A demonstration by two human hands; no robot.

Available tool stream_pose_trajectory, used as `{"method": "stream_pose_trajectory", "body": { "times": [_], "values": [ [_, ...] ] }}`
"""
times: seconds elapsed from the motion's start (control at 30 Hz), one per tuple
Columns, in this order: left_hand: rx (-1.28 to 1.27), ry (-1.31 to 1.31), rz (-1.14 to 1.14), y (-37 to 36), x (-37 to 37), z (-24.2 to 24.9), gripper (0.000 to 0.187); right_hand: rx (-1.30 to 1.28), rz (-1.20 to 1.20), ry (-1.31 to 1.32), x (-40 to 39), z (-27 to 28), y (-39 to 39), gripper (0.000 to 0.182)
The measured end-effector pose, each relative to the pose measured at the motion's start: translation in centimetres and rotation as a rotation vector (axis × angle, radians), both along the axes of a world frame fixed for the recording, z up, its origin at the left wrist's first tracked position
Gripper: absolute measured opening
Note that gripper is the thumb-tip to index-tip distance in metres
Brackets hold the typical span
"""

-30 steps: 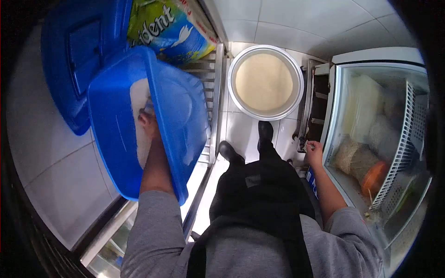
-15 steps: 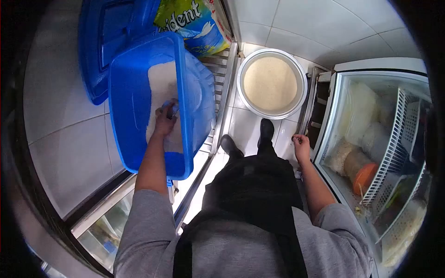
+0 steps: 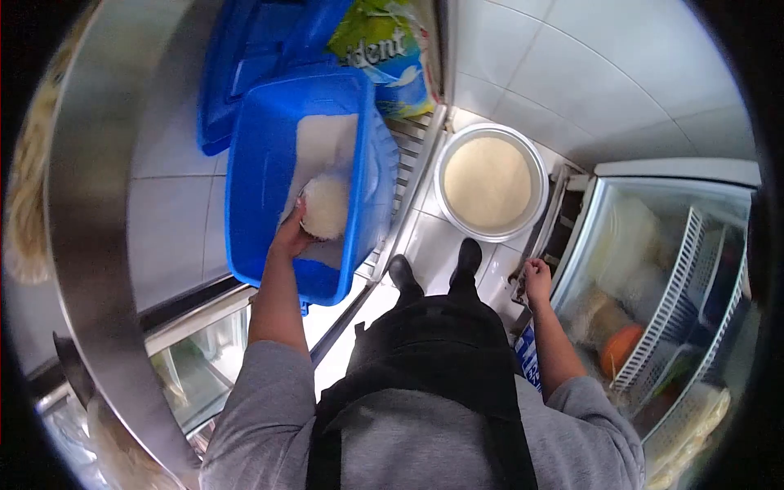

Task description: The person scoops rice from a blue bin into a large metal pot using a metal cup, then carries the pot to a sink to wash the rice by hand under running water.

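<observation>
My left hand (image 3: pixel 292 232) is inside a blue plastic bin (image 3: pixel 255 184), its fingers curled round the side of a round cup (image 3: pixel 324 209). The cup is heaped with pale grains that look like rice, which hide most of its wall. More of the same whitish grain (image 3: pixel 327 140) lies on the bin's right side. My right hand (image 3: pixel 537 281) hangs beside the glass-topped freezer, its fingers curled closed; whether anything small is in them I cannot make out. A big round metal pot (image 3: pixel 488 186) on the floor holds pale grain.
The bin's blue lid (image 3: pixel 245 57) leans behind it, beside a green and blue printed bag (image 3: pixel 392 61) on a slatted metal rack (image 3: pixel 412 135). A freezer (image 3: pixel 653 269) with white baskets stands on the right. My black boots (image 3: pixel 467 260) are on white floor tiles.
My left hand has turned the cup upward, and it now shows full of grain. My right hand stays by the freezer. The whole view has shifted.
</observation>
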State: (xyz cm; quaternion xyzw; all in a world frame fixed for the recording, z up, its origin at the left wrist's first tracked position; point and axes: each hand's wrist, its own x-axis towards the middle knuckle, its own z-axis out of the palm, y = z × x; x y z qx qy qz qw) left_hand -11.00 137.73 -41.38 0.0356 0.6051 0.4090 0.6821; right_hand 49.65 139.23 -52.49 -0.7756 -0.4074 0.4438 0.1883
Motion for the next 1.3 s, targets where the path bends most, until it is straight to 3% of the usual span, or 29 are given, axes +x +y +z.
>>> {"method": "stream_pose_trajectory", "body": {
  "times": [0.07, 0.37, 0.5, 0.57, 0.6, 0.7, 0.8, 0.93, 1.07, 1.1, 1.2, 1.3],
  "values": [
    [0.039, 0.011, 0.036, 0.2, 1.1, 2.4, 0.072, 0.092, 0.081, 0.069, -2.6, 3.1, 1.9, 0.017],
    [0.211, 0.075, 0.401, 1.9, 5.3, 9.6, 0.073, 0.052, 0.117, 0.167, -6.5, 4.2, 4.2, 0.015],
    [0.271, 0.061, 0.421, 1.9, 4.6, 9.2, 0.074, 0.000, 0.083, 0.158, -8.3, 6.9, 5.3, 0.015],
    [0.253, 0.115, 0.379, 2.2, 5.1, 10.5, 0.075, 0.094, 0.172, 0.229, -11.9, 10.2, 6.8, 0.016],
    [0.249, 0.111, 0.374, 2.3, 5.5, 11.1, 0.075, 0.160, 0.167, 0.336, -14.0, 9.9, 7.3, 0.014],
    [0.218, 0.182, 0.375, 2.5, 6.0, 12.2, 0.074, 0.347, 0.368, 0.734, -23.7, 16.3, 9.4, 0.013],
    [0.227, 0.203, 0.336, 2.7, 5.5, 12.9, 0.077, 0.458, 0.555, 0.795, -32.3, 21.4, 10.9, 0.025],
    [0.270, 0.225, 0.227, 4.4, 6.3, 16.4, 0.076, 0.398, 0.554, 0.810, -37.8, 25.5, 12.0, 0.038],
    [0.260, 0.285, 0.205, 7.1, 9.3, 20.4, 0.076, 0.383, 0.592, 1.032, -34.7, 28.4, 14.0, 0.047],
    [0.300, 0.296, 0.169, 7.8, 10.3, 20.9, 0.071, 0.501, 0.413, 0.892, -34.6, 27.3, 13.3, 0.048],
    [0.351, 0.270, 0.093, 10.2, 13.5, 20.6, 0.070, 0.422, 0.481, 0.904, -28.1, 29.4, 15.2, 0.049],
    [0.447, 0.373, 0.016, 13.0, 18.0, 18.7, 0.062, 0.360, 0.451, 0.720, -20.7, 27.0, 17.7, 0.050]
  ]
}}
